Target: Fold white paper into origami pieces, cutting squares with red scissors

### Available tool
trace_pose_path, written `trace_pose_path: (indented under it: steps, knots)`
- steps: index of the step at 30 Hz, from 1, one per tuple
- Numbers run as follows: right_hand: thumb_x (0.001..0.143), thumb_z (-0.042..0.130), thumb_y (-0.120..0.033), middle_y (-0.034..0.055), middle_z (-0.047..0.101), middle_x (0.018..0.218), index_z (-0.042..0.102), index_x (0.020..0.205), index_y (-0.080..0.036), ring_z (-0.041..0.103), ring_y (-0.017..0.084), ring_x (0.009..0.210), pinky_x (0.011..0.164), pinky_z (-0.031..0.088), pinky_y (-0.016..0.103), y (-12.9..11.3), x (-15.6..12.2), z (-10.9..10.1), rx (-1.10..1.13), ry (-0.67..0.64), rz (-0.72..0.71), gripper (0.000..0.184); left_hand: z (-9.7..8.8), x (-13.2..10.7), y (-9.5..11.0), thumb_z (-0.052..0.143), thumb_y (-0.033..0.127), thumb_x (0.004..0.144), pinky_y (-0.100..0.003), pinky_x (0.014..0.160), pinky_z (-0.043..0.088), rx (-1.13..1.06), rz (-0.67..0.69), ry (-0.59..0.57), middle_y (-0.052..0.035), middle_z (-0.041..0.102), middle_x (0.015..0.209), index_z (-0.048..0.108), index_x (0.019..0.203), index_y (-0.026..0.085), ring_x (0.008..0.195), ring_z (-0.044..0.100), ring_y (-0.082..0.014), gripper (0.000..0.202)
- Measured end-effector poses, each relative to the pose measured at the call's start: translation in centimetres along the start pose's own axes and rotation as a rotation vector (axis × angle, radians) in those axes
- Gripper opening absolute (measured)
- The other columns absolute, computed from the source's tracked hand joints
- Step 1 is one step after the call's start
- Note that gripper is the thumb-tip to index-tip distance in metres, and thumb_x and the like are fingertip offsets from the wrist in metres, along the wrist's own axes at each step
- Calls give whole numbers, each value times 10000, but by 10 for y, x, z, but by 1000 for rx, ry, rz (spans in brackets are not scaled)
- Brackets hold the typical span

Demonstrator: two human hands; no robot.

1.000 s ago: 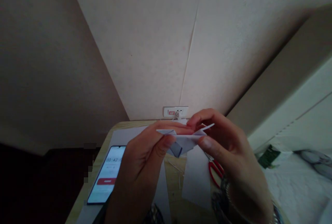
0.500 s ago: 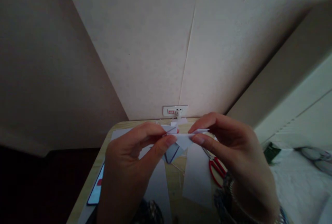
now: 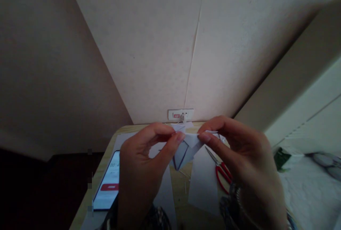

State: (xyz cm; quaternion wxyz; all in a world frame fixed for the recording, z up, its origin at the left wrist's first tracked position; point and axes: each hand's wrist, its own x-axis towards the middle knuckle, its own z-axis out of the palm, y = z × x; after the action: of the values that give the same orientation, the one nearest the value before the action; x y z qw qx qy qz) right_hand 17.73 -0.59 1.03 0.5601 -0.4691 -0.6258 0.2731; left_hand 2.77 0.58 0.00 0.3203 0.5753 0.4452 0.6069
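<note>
Between my two hands is a folded piece of white paper (image 3: 183,152), held up above the table with a pointed end hanging down and a dark line along its edges. My left hand (image 3: 149,162) pinches its left side between thumb and fingers. On the right side, my right hand (image 3: 237,155) pinches a folded flap, thumb in front and fingers behind. My fingers hide parts of the folds.
A wooden table (image 3: 179,207) stands against the wall. On it lie white paper sheets (image 3: 204,187), red-handled scissors (image 3: 222,173) on the right and a lit phone (image 3: 108,184) on the left. A plug sits in the wall socket (image 3: 180,114).
My left hand has shifted slightly right along with the paper, and the paper's lower point has turned a little. More of the phone and the scissors' blades shows now.
</note>
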Motion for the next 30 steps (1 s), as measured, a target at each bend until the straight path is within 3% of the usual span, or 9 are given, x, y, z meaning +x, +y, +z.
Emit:
trace_pose_path:
  steps: [5,8,11,16,22,25,30]
  knots:
    - [797,689,-243,-7,701,769,676,801,-219,639,156,738,682,486,264,3,7,-3,-6,-104,-35,28,1,1,1,690,223,751,-207,581,534,-4,-61,-117,41,690,659,631,708,208,618,662,-126,74]
    - [801,686,-239,-13,685,731,661,757,-207,625,147,712,667,476,255,3,8,-4,-3,-171,-34,60,1,0,1,682,221,759,-225,609,520,70,-20,-140,44,678,661,623,669,213,631,656,-125,108]
    - [813,673,-222,-40,644,650,614,673,-204,592,120,643,609,443,229,3,6,-3,-12,-159,-31,153,1,-2,-1,693,213,753,-221,599,498,122,41,-131,54,669,671,617,650,223,647,650,-122,128]
    - [834,657,-200,-71,621,641,589,686,-208,564,81,620,579,414,184,1,-1,0,-52,-132,-49,163,-2,-4,-1,686,216,756,-218,574,463,203,111,-99,75,635,624,610,657,231,597,608,-108,126]
    - [809,674,-148,-72,633,647,617,711,-222,574,86,608,570,427,188,-5,-7,0,-41,-84,-52,136,-1,-7,3,682,220,763,-227,575,478,187,101,-98,71,629,620,600,644,233,591,609,-115,145]
    - [811,686,-210,-58,653,668,646,722,-228,594,99,631,593,450,207,-2,-5,0,26,-16,-53,99,1,-6,1,690,245,775,-198,594,515,76,65,-119,66,690,750,649,782,275,682,652,-116,52]
    - [842,653,-238,-42,662,723,659,786,-248,598,109,662,615,474,221,1,-3,4,126,53,-6,58,2,-4,-2,765,237,704,-225,704,569,-9,54,-192,37,703,982,605,1072,327,857,669,-151,411]
